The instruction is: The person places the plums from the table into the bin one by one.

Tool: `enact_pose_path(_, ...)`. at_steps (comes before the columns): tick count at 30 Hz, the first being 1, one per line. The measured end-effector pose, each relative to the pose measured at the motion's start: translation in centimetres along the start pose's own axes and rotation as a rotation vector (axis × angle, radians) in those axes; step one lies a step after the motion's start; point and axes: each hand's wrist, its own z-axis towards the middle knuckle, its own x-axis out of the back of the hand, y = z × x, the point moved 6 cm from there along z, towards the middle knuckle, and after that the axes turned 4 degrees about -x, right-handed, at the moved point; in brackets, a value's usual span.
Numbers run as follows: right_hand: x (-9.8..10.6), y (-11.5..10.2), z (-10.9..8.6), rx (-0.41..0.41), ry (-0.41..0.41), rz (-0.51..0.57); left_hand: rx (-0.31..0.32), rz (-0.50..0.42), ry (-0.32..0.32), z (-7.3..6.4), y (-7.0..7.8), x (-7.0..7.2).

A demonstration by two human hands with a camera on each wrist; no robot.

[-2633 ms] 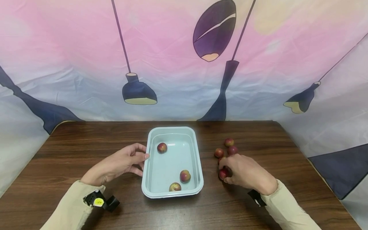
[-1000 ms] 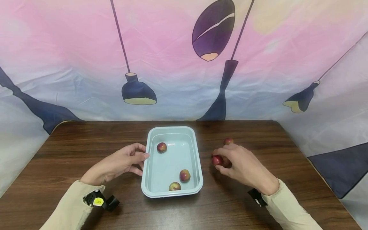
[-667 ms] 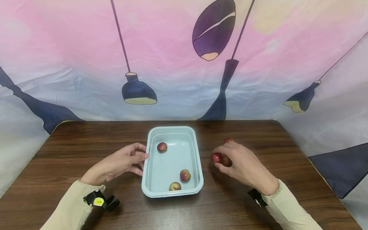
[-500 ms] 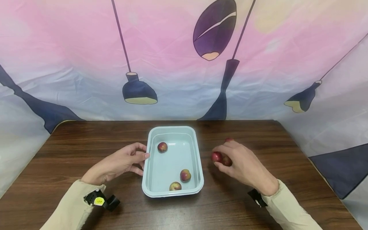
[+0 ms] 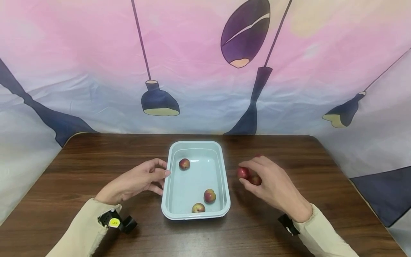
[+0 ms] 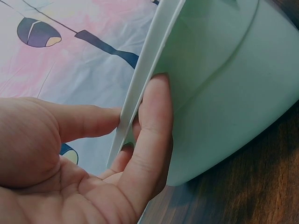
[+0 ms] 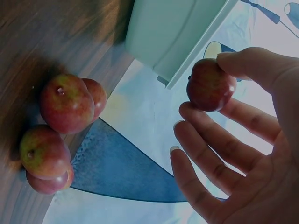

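My left hand (image 5: 136, 180) pinches the left rim of a pale blue-green plastic tray (image 5: 165, 200), thumb over the rim and fingers under it in the left wrist view. Inside the tray lie a plum (image 5: 184, 164) near the far left and two more, a red-green plum (image 5: 209, 196) and a yellowish plum (image 5: 198, 207), at the near end. To the right of the tray, my right hand (image 5: 273, 182) holds a red plum (image 7: 211, 85) between thumb and fingertips, off the table. Several other plums (image 7: 67, 103) sit clustered on the table, mostly hidden behind the right hand in the head view.
The dark wood-grain table (image 5: 205, 237) carries everything. A printed cloth (image 5: 199, 71) with lamp shapes hangs behind its back edge. Black wrist devices (image 5: 117, 221) sit at both sleeves.
My right hand has moved from the near plum slightly away from me and leftward, and now holds a plum up. The head view has shifted slightly. My left hand stays on the tray rim.
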Motion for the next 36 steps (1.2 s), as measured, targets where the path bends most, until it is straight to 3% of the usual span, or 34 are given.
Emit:
enact_pose_path(13,-0.1,-0.3,0.0,-0.03,0.024,0.05,0.0,-0.016,0.0,0.0,-0.1,0.1)
enact_pose_path(36,-0.2,-1.5,-0.2,0.005,0.083,0.074,0.006,-0.027,0.004,0.0,-0.2,0.1)
